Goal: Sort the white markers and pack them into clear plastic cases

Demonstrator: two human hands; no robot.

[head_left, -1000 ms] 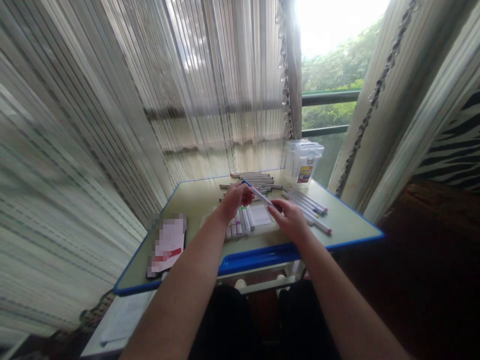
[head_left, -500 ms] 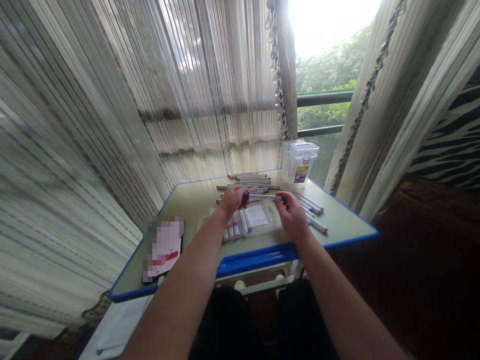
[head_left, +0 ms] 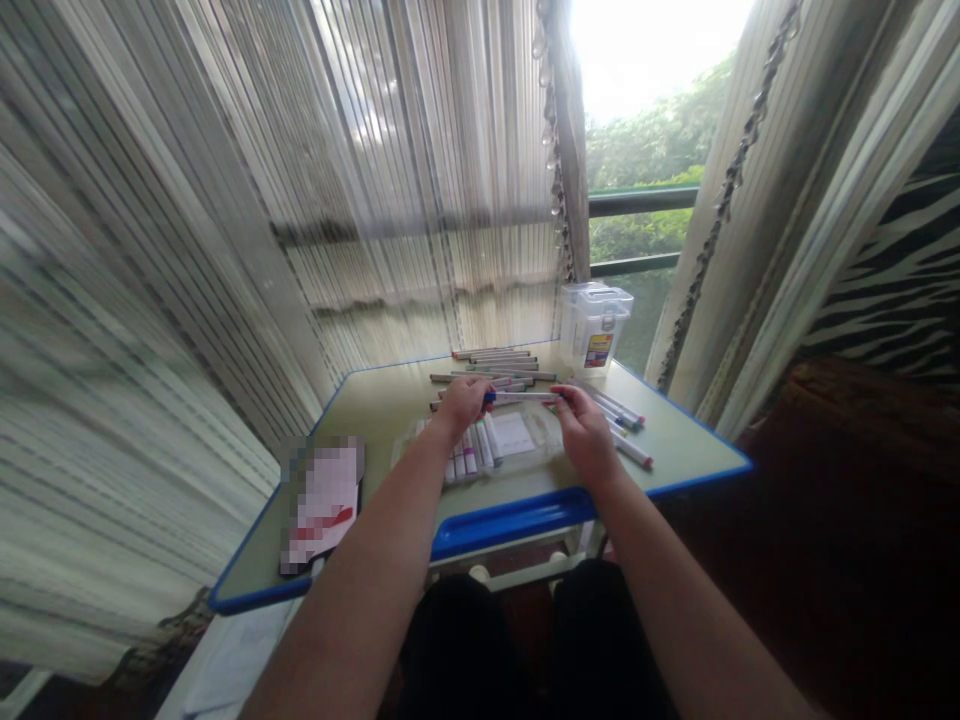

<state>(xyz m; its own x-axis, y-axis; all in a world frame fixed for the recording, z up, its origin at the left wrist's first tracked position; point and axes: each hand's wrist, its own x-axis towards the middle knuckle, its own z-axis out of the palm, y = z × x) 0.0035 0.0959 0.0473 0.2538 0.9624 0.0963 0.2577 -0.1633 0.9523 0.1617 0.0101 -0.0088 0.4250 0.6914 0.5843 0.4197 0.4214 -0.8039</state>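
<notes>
The left hand (head_left: 465, 403) and right hand (head_left: 586, 432) grip one marker (head_left: 523, 397) endwise; seemingly few sit in the case (head_left: 541, 432), most lie loose

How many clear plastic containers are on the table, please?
2. A tall lidded tub stands at the far right corner of the table. A flat case lies near the front edge, below the marker that the left hand and right hand hold. Arms may hide more.

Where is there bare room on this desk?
Bare: the left of the desk between the flat packet and the marker rows, and the right corner past the loose markers. Crowded: the middle, around the left hand, right hand, their marker and tray.
</notes>
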